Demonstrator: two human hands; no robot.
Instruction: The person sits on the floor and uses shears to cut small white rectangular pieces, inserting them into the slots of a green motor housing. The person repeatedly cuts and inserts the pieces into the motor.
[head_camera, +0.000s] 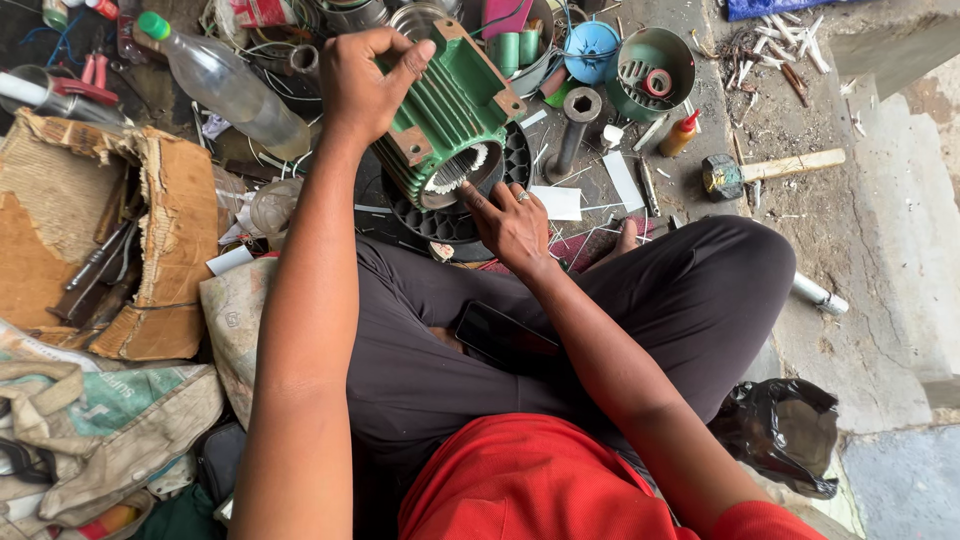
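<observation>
Firmly, left hand (362, 85) fingers curled on green motor housing (450, 115), right hand (512, 225) fingertip at its mouth

A clear plastic bottle (228, 88), torn cardboard box (95, 240), hammer (770, 170) and black bag (785, 432) lie around.

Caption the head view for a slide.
Left hand grips a green finned motor housing while right hand touches its open end.
</observation>
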